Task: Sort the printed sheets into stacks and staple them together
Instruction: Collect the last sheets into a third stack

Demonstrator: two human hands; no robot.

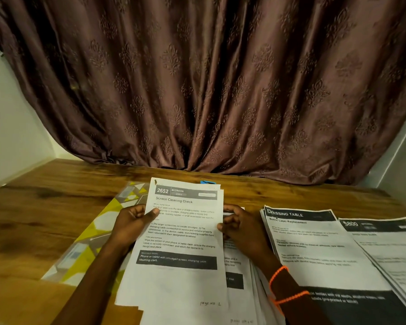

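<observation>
Both the left hand [130,227] and right hand [240,227] grip a printed sheet [183,233] by its edges above a wooden worktop [45,207]. Two sorted stacks [319,249] lie to the right. A brown patterned curtain [197,85] hangs behind.

Bare wooden table [45,202] lies open on the far left and along the back strip in front of the curtain [209,90], which closes off the rear. A yellow patterned folder [99,231] covers the left-centre. The held sheets [183,242] fill the middle, and 2 paper stacks [314,249] [389,249] cover the right side, just beside each other
</observation>
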